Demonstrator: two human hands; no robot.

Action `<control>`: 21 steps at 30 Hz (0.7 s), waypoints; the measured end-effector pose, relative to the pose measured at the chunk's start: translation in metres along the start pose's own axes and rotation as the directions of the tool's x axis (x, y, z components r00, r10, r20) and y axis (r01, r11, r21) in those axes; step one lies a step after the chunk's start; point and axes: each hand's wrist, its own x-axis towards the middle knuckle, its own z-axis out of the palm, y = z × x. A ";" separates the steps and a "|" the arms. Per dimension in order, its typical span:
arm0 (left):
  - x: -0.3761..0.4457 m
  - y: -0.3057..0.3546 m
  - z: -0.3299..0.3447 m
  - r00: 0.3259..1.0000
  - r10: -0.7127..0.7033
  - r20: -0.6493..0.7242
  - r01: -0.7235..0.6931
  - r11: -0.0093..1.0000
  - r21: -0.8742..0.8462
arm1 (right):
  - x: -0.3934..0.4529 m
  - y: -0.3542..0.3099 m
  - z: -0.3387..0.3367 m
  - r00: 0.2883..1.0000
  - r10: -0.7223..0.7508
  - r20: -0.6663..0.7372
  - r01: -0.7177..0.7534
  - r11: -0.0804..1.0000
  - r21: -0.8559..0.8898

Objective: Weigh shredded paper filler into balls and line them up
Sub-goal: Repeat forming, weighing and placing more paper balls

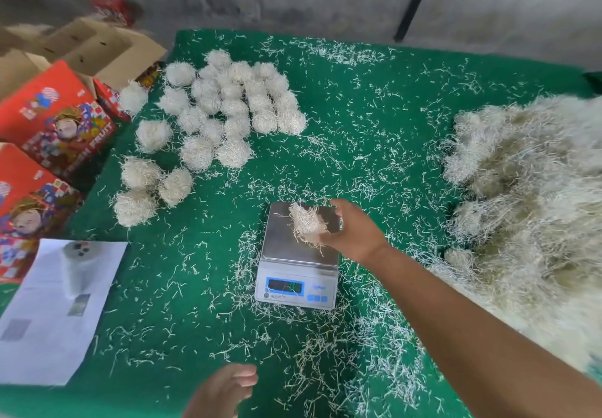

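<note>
A digital scale [294,282] with a steel pan [280,241] stands in the middle of the green table [374,144]. My right hand [353,233] reaches over the pan and grips a wad of shredded paper filler [306,223] just above or on it. My left hand [221,391] hovers near the table's front edge with loosely curled fingers and holds nothing. Several finished paper balls [228,104] lie in rough rows at the back left. A big loose pile of shredded paper [534,209] fills the right side.
Red printed cartons [55,121] and open cardboard boxes [94,49] stand along the left edge. A printed white sheet [49,313] lies at the front left. Loose paper shreds are scattered all over the green surface. A grey wall is behind the table.
</note>
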 end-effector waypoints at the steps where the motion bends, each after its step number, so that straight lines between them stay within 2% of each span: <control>1: -0.010 0.009 0.005 0.999 0.032 -0.016 -0.031 0.999 0.031 | -0.008 0.006 -0.006 1.000 -0.006 -0.015 0.006 1.000 0.012; 4: -0.027 0.017 0.021 0.987 0.109 -0.114 -0.109 0.994 0.011 | -0.035 0.024 -0.019 0.999 -0.025 -0.031 0.026 0.999 0.043; 9: -0.045 0.023 0.041 0.974 0.165 -0.153 -0.159 0.986 0.045 | -0.083 0.051 -0.029 1.000 -0.008 -0.019 0.011 0.986 0.167; 14: -0.059 0.022 0.059 0.963 0.164 -0.214 -0.164 0.986 0.021 | -0.120 0.070 -0.030 0.999 -0.027 -0.019 0.030 0.981 0.192; 21: -0.067 0.017 0.082 0.960 0.170 -0.222 -0.170 0.985 0.019 | -0.140 0.079 -0.033 0.999 -0.045 0.012 0.042 0.980 0.194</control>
